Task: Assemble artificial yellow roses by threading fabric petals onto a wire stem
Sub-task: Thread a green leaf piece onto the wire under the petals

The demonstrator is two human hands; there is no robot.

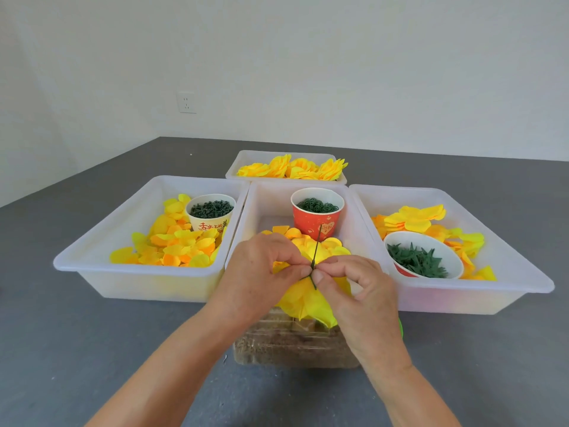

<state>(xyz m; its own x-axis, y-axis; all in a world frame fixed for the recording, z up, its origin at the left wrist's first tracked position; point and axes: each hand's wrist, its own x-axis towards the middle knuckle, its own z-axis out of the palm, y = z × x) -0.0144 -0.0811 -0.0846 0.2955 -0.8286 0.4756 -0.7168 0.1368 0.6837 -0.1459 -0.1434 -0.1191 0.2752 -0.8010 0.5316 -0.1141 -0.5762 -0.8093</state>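
Looking down from head height, we see our own two forearms reaching forward over a dark grey worktop [92,349]. Nearest to us, under the wrists, sits a clear plastic box [295,343]; we cannot tell what it holds.

Just beyond it, the left hand [261,272] and right hand [360,288] meet, fingertips curled in a pinch. Both grip a thin dark green wire stem [316,251] that rises upright between them. Bright yellow fabric petals [308,300] bunch below the fingers, already threaded on and hanging down. We judge this rose partly built, with more layers and perhaps a green fitting still to come.

Behind the hands is the middle tray [261,198], holding loose petals and a red paper cup [317,217] of dark green rings. The cup carries a heart mark with writing too small to read.

The left tray [101,238] holds mixed yellow and orange petals and a cream paper cup [211,215] of small dark green pieces. Red Chinese characters run across that cup; we cannot read them with confidence.

The right tray [492,229] holds more petals and a white bowl [423,255] of green leaf-shaped pieces.

Farthest away, a back tray [243,163] contains several finished yellow roses [292,167], so part of the batch is done. A wall socket [186,102] shows on the white wall behind.
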